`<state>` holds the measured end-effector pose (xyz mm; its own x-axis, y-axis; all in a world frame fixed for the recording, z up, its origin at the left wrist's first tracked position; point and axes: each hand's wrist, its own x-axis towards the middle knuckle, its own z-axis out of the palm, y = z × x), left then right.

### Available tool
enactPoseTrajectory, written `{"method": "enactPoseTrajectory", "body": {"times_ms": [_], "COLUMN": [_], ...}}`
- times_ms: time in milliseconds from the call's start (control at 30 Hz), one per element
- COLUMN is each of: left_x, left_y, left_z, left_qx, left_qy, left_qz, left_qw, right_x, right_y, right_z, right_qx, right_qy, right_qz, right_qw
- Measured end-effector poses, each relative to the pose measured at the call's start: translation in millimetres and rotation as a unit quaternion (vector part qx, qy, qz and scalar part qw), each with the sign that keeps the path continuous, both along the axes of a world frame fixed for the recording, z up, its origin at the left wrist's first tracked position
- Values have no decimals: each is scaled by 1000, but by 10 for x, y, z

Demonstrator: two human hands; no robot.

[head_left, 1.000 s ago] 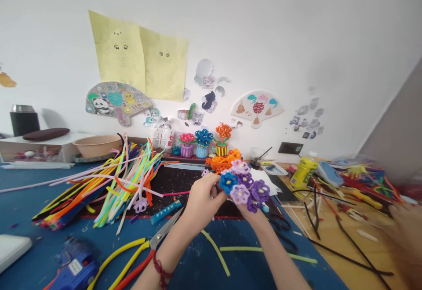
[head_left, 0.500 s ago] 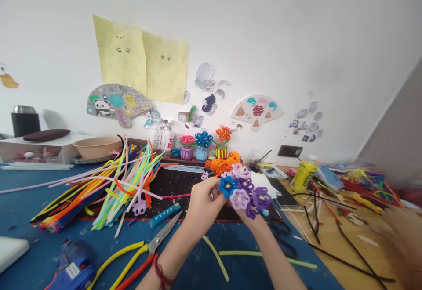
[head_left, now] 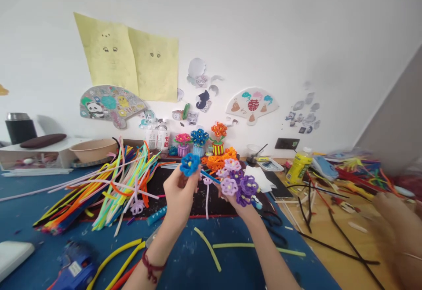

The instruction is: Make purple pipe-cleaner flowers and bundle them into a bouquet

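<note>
- The left hand [head_left: 179, 190] is pinching a blue flower [head_left: 190, 164] just under its head, thumb and fingers pressed together on it.
- That blue flower is facing upward above the dark mat [head_left: 217, 208], near the middle of the desk [head_left: 184, 255].
- A blue stem [head_left: 211, 176] is slanting from the flower toward the right hand, its far end disappearing behind the blooms there.
- The right hand [head_left: 234, 200] is clamping a bunch of purple flowers [head_left: 238, 182], lilac and deep violet, from below; the blooms are hiding most of its fingers.
- The two hands are standing apart, with a lilac flower [head_left: 207, 180] on a long stem showing between them over the mat.
- Two light green strips [head_left: 257, 246] are lying on the desk in front of the mat.
- A heap of coloured pipe cleaners [head_left: 130, 189] is spreading across the mat's left end.
- A blue glue gun [head_left: 77, 264] is lying toward the desk's front left corner.
- Three potted flowers [head_left: 199, 138], pink, blue and orange, are standing in a row along the back edge.
- A yellow bottle [head_left: 298, 167] is standing on the wooden surface [head_left: 332, 241] at the right, where another person's hand [head_left: 391, 213] is showing blurred.
</note>
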<state>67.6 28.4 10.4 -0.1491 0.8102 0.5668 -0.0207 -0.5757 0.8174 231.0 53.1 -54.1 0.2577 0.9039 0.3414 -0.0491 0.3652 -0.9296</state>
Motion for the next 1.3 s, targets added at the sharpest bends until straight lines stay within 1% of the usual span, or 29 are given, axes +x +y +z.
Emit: {"method": "enactPoseTrajectory", "body": {"times_ms": [67, 133, 233, 300, 400, 467, 500, 533, 600, 700, 800, 867, 900, 1000, 1100, 1200, 1300], "left_x": [43, 134, 363, 553, 799, 875, 878, 858, 759, 541, 344, 243, 199, 85, 5, -22, -1], "left_y": [109, 281, 640, 914, 1283, 1437, 1471, 1474, 1384, 1067, 699, 518, 459, 386, 380, 349, 290], "left_z": [92, 181, 284, 319, 296, 222, 172, 118, 15, -81, -111, -137, -161, -266, -365, -414, -428], "left_qx": [-21, -32, -42, -54, -89, -121, -135, -147, -154, -138, -116, -108, -105, -102, -99, -94, -88], "left_qy": [10, 54, 132, 185, 257, 301, 319, 334, 356, 367, 345, 316, 298, 241, 200, 182, 181], "left_qz": [5, -8, -27, -25, -22, -27, -29, -31, -48, -108, -177, -201, -203, -196, -209, -220, -226], "left_qw": [1000, 998, 990, 981, 962, 946, 938, 931, 921, 914, 914, 921, 927, 945, 952, 954, 953], "right_x": [46, 110, 210, 262, 310, 323, 323, 320, 297, 223, 98, -1, -52, -184, -266, -303, -313], "right_y": [12, 6, -12, -13, 2, 12, 16, 19, 26, 31, 4, -38, -63, -125, -129, -68, 15], "right_z": [38, 88, 145, 160, 162, 162, 162, 161, 154, 137, 135, 147, 153, 138, 45, -62, -93], "right_qx": [-45, -66, -71, -74, -84, -93, -98, -104, -119, -148, -163, -158, -156, -157, -156, -152, -129], "right_qy": [21, 38, 66, 77, 85, 84, 83, 80, 72, 54, 28, 13, 8, -11, -55, -89, -101], "right_qz": [6, -5, -37, -60, -86, -93, -93, -91, -81, -59, -32, -17, -11, 28, 66, 47, 36], "right_qw": [999, 997, 995, 992, 989, 988, 987, 987, 987, 986, 986, 987, 988, 987, 984, 983, 986]}}
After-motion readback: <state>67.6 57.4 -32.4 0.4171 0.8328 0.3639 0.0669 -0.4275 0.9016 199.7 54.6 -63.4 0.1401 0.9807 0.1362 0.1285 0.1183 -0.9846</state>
